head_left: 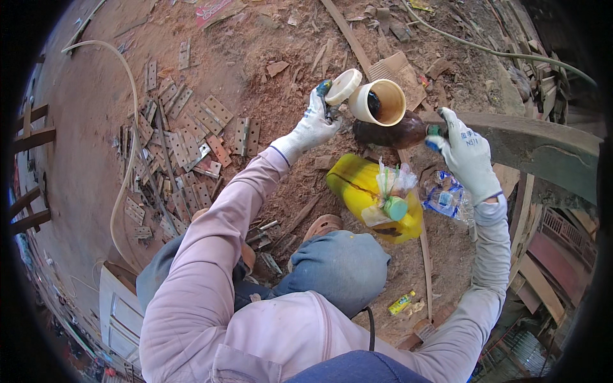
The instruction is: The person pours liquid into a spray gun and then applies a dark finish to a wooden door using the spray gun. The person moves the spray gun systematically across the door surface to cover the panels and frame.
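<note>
Now both hands grip: left hand [314,121] the cup [378,102], right hand [468,155] the brown bottle [389,133].

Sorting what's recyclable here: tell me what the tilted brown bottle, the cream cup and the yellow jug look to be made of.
Brown bottle: probably translucent amber plastic or glass; its glossy shine leaves that open. Cream cup: likely matte opaque plastic, with a thin rim and dark liquid inside. Yellow jug: glossy moulded plastic, grimy, with a green cap. The left hand and right hand wear white knit gloves.
</note>
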{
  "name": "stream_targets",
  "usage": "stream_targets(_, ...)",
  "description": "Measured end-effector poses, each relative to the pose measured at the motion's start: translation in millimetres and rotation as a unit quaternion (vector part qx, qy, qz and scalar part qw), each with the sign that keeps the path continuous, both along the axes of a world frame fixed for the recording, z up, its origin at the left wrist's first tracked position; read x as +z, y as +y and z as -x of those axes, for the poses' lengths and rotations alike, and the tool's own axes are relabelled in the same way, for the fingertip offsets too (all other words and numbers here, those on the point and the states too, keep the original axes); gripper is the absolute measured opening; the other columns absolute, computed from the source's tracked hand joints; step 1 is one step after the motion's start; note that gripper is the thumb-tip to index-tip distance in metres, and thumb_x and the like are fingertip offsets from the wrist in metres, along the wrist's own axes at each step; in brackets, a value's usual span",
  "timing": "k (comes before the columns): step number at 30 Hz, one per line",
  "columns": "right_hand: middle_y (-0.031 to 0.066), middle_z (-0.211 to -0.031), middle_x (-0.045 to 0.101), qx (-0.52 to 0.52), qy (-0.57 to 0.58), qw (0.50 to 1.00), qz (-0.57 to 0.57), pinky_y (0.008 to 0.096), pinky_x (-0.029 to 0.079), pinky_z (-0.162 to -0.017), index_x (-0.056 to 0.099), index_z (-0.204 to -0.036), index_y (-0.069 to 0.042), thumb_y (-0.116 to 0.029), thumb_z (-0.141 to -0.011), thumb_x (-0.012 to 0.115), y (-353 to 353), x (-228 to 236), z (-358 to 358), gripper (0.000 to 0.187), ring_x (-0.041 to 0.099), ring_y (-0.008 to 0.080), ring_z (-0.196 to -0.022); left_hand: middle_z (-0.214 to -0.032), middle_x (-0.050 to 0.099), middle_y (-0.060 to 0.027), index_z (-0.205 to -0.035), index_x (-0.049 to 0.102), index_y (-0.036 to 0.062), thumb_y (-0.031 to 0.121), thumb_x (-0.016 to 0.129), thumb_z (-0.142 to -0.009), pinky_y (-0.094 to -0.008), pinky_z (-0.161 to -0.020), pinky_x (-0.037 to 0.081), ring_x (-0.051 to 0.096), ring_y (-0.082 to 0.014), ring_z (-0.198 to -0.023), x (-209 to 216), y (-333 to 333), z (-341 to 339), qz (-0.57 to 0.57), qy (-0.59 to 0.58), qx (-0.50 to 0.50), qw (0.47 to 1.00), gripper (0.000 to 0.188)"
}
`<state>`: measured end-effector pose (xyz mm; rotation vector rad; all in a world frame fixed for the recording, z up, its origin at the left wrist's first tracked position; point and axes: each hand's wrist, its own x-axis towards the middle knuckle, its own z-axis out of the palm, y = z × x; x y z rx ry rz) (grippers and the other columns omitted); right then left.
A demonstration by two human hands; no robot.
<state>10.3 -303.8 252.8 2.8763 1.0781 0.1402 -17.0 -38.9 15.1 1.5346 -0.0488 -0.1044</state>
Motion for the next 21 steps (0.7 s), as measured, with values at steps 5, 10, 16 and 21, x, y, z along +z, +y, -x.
stream_targets(5,0.0083,-0.079,0.066,0.062,0.005,0.998,0.031,0.0377,0.051,-0.058,0.055,-0.124,-0.001,-0.014,-0.086,0.067,-8,-11,-2,0.042,0.067,0.0255,-0.069,-0.146,0.036,-0.0173,-0.151,0.012,0.005,0.001,0.064,-0.086,-0.0367,-0.114,0.034,0.037,-0.0247,-0.139,-5,1,-1,0.037,-0.045,0.004,0.998,0.084)
stream_targets(10,0.0111,-0.075,0.067,-0.023,-0.022,0.995,0.091,0.0385,0.051,-0.057,0.055,-0.12,0.002,-0.02,-0.089,0.065,-12,-22,6,0.039,0.067,0.0265,-0.067,-0.145,0.036,-0.0186,-0.15,0.013,0.0036,0.002,0.064,-0.085,-0.0371,-0.112,0.035,0.038,-0.0267,-0.137,3,0,0,-0.023,-0.042,0.006,0.999,0.083)
stream_targets(16,0.0152,-0.071,0.069,-0.165,0.028,0.978,0.126,0.0454,0.054,-0.063,0.057,-0.113,0.0,-0.035,-0.098,0.053,7,-28,5,0.038,0.069,0.0348,-0.069,-0.141,0.038,-0.021,-0.15,0.014,0.0009,0.005,0.064,-0.084,-0.0371,-0.111,0.036,0.041,-0.0304,-0.133,5,-5,-4,-0.04,-0.074,0.011,0.996,0.083)
stream_targets(21,0.0176,-0.082,0.071,-0.171,0.089,0.967,0.164,0.0476,0.054,-0.068,0.059,-0.102,-0.006,-0.036,-0.1,0.047,-7,-32,-2,0.032,0.071,0.0354,-0.077,-0.146,0.037,-0.0175,-0.151,0.015,0.0059,0.004,0.066,-0.086,-0.0345,-0.112,0.033,0.036,-0.0236,-0.138,21,1,-6,-0.029,-0.06,-0.019,0.998,0.083)
